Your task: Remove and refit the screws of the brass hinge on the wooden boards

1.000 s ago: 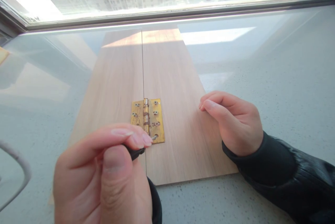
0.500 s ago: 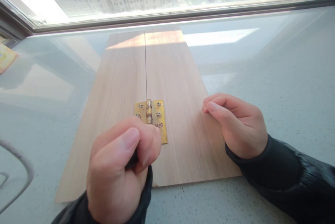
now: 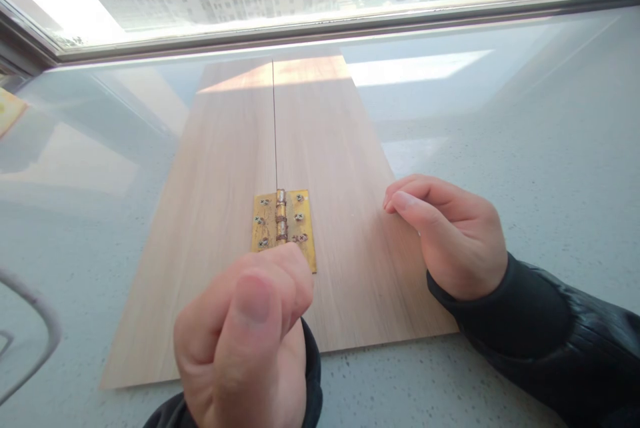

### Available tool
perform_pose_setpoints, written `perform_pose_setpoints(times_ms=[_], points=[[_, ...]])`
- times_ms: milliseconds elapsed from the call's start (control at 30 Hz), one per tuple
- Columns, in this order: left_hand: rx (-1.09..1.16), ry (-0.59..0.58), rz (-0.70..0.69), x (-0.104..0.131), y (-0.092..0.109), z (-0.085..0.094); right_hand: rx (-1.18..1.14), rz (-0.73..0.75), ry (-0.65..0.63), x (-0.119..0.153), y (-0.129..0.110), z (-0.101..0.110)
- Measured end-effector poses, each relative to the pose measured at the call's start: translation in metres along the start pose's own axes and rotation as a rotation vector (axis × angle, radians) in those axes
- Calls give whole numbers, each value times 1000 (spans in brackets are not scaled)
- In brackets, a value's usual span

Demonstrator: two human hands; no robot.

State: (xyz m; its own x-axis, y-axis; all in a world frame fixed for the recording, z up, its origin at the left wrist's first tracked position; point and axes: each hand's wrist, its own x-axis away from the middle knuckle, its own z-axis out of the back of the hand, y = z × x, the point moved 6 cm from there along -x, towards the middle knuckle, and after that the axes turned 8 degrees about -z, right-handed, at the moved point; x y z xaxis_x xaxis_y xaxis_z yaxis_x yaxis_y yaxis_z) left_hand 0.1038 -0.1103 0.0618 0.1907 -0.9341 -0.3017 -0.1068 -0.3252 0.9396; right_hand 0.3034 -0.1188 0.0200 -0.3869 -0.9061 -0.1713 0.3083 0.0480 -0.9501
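Two pale wooden boards, the left one (image 3: 200, 168) and the right one (image 3: 340, 168), lie side by side with a thin seam between them. A worn brass hinge (image 3: 281, 218) with several cross-head screws spans the seam. My left hand (image 3: 245, 335) is closed in a fist over the hinge's lower end; whatever it grips is hidden inside the fingers. At the right board's edge my right hand (image 3: 445, 235) rests with its fingers curled and pressed together, and I cannot make out anything in them.
The boards lie on a glossy speckled sill (image 3: 525, 148) below a window frame (image 3: 320, 31). A grey curved cord (image 3: 47, 311) is at the left edge. At the far left is a yellowish item (image 3: 9, 111).
My left hand has turned, its thumb now pointing up, and it has moved slightly right and down, showing more of the hinge. My right hand keeps its pose. The view has shifted slightly.
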Motion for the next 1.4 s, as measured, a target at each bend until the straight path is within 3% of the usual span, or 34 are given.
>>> perform_pose_setpoints(times_ms=[133, 167, 200, 267, 367, 433, 533, 600, 733, 800, 833, 900, 967, 1033, 1067, 1100, 1167, 1300, 1400], points=[[81, -446, 150, -15, -4, -15, 3, -3, -7, 0, 0, 0], [109, -530, 209, -16, -6, -18, 5, -4, -7, -1, -1, 0], [146, -534, 234, -18, -6, -17, 6, -4, -8, -1, -1, 0], [106, -396, 263, -19, -10, -7, 9, -4, -7, -1, -2, 1], [-110, 106, 15, -9, -1, 24, 9, -4, -5, -1, -2, 1], [-128, 51, -153, 3, 9, 16, 8, -5, -6, -1, -2, 1], [-88, 285, -48, 14, 5, 16, 5, -4, -6, -1, -2, 0], [-20, 219, -5, 10, 6, 8, 3, -3, -4, -1, -2, 0], [-2, -266, 41, -6, 9, -4, -3, -6, -4, -1, -2, 0], [20, -417, 62, -13, 10, -1, -6, -7, -8, -1, -2, 0], [31, -562, 134, -12, 6, -5, -6, -7, -9, -1, -1, 0], [22, -525, 210, -13, 1, -3, -6, -3, -10, -1, -1, 0], [-20, -377, 180, -9, 0, -3, -6, 2, -10, -1, 0, 0], [-56, -29, -24, -2, 9, 6, -5, 6, -13, -1, 0, 0], [-87, 70, -112, 5, 14, 7, -5, 7, -13, -1, 1, 1], [-91, 79, -230, 12, 20, 4, -5, 7, -15, -1, 1, 1], [-116, 75, -200, 18, 17, 1, -5, 5, -15, 0, 1, 0], [-80, -114, -99, 10, 13, -8, -9, -8, -13, 0, 0, -1], [-71, -91, -18, -3, 11, -8, -12, -19, -12, 0, -1, -1]])
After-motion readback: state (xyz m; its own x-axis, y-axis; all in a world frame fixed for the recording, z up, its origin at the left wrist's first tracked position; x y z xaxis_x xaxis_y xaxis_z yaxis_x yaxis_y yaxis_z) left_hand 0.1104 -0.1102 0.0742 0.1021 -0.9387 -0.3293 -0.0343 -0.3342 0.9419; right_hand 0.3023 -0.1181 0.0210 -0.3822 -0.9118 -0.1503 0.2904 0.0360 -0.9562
